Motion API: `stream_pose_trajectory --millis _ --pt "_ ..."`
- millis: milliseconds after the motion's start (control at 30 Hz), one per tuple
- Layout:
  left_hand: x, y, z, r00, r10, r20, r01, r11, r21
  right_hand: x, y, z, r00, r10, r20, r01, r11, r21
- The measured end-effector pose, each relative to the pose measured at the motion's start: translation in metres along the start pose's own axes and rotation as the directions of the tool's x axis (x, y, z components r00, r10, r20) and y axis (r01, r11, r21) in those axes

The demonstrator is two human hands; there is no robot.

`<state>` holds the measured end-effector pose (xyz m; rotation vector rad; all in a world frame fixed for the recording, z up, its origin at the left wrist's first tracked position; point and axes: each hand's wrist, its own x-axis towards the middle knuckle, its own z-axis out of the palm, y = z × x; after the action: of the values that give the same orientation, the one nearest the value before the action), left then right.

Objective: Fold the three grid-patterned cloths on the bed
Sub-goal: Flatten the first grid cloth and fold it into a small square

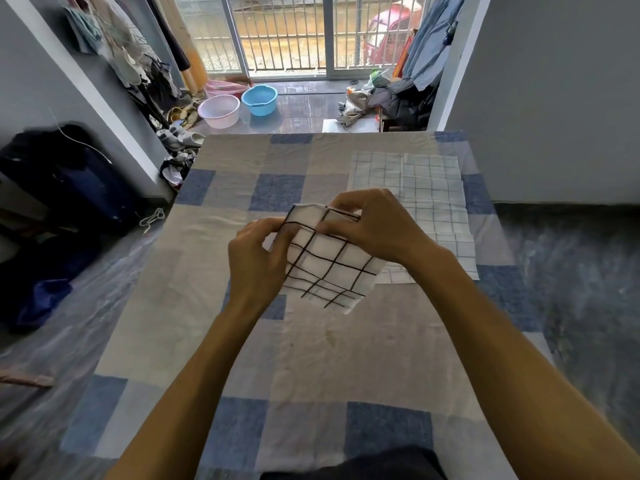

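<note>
Holding the black-grid cloth up off the bed with both hands. Left hand gripped its left edge, fingers curled round the fabric. Right hand pinched the top edge, just beside the left hand's fingertips. Cloth looked part-folded and hung tilted below and between the hands, lower corner pointing down toward me. Couldn't tell if that corner touched the sheet. Blue-grid cloths lay flat on the bed beyond and to the right of my right hand, overlapping. That hand covered part of them, so I couldn't separate the layers. Pink basin and blue basin sat side by side on the floor, well beyond the left hand, past the bed's far end.
</note>
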<state>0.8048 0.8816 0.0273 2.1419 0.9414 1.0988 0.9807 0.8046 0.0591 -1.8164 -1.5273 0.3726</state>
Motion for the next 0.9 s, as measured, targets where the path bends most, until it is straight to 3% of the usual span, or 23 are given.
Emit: stream_pose_trajectory --millis 200,533,900 --pt "-0.001 -0.014 -0.011 0.996 -0.094 -0.002 0.094 0.995 -0.031 -0.009 0.027 0.004 0.987 0.154 0.051 -0.149 0.985 -0.09" --pt "0.015 -0.028 -0.014 0.995 0.08 0.061 -0.089 0.98 0.177 0.004 0.033 0.028 0.987 0.142 0.068 -0.132 0.981 -0.139" --pt "0.056 -0.075 -0.008 0.991 -0.105 0.089 0.097 0.991 0.089 0.043 0.053 0.03 0.988 0.153 0.002 -0.153 0.986 -0.061"
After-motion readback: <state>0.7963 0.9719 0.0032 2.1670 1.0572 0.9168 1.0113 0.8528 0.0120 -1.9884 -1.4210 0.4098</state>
